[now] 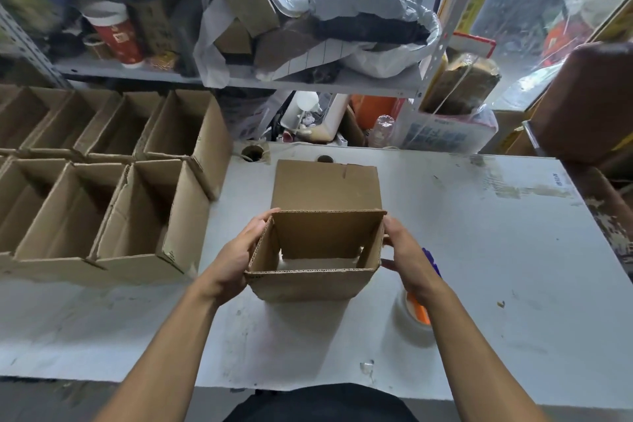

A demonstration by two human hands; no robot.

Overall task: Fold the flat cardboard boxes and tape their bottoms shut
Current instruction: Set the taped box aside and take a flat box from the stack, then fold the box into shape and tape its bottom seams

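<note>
An opened brown cardboard box (310,281) hangs a little above the grey table (479,250), its top open toward me; the table shows through its open bottom. My left hand (236,257) presses flat against the box's left wall, fingers stretched along it. My right hand (406,255) presses against the right wall with fingers and thumb spread. Just behind the box lies another brown cardboard piece (325,185) on the table. A clear tape roll on a dispenser with an orange and purple handle (419,313) sits on the table, partly hidden under my right forearm.
Several folded, open-topped boxes (102,202) stand in two rows along the table's left side. A metal shelf (308,82) packed with bags, cartons and a red cup rises behind the table. Two round holes (253,152) mark the table's far edge.
</note>
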